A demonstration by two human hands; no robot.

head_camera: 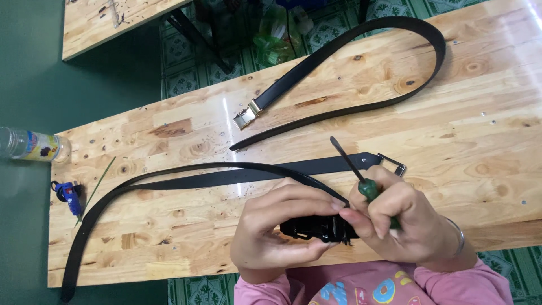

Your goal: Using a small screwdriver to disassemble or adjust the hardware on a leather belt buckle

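Low in the frame, just right of centre: left hand curled around a black buckle piece, fingers closed over its top and thumb tucked beneath, holding it just above the near edge of the wooden table. Touching it from the right: right hand, fingers wrapped tight on the green handle of a screwdriver, dark shaft slanting up and left toward mid-frame, tip in the air above the strap. Thin bangle on the right wrist; pink sleeves at the bottom edge.

Behind the hands, across the middle: a black belt lying flat, doubled along its middle, one run ending in a metal clasp right of centre, the other curving down to the lower left corner of the table. Whether the held buckle piece is joined to this belt: cannot tell, hidden by the fingers.

Upper half of the frame: a second black belt in a wide loop reaching the upper right, gold-coloured buckle near centre, pointed end just below it.

Far left: a small blue tool at the table's left edge, and a clear plastic bottle lying on its side beyond that edge. Upper left: a corner of another wooden table. Between the tables: green patterned floor.
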